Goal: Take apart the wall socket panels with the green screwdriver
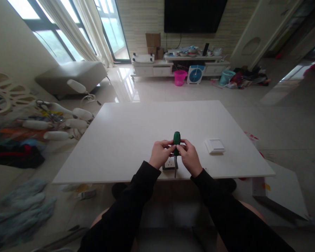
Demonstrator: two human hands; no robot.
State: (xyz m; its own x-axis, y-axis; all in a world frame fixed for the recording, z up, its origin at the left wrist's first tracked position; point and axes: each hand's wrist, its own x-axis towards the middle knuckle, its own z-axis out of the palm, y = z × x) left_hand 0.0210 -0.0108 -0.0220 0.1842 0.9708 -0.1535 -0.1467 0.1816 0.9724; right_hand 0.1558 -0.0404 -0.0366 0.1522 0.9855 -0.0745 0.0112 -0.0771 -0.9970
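Observation:
Both my hands hold a green-handled screwdriver [176, 138] above the near edge of the white table [136, 140]. My left hand [161, 154] and my right hand [189, 156] are closed round the handle from either side. The dark shaft points down toward me. A white wall socket [169, 164] lies on the table just under my left hand, partly hidden by it. A white switch plate [214, 145] lies flat to the right of my right hand, untouched.
The floor at left is cluttered with white bottle-like objects [56, 135], scissors and cloth. Behind the table stand a TV cabinet [157, 68], a pink bucket [180, 77] and a teal basket [227, 76]. A grey sofa [70, 75] is at left; cardboard [280, 192] lies at right.

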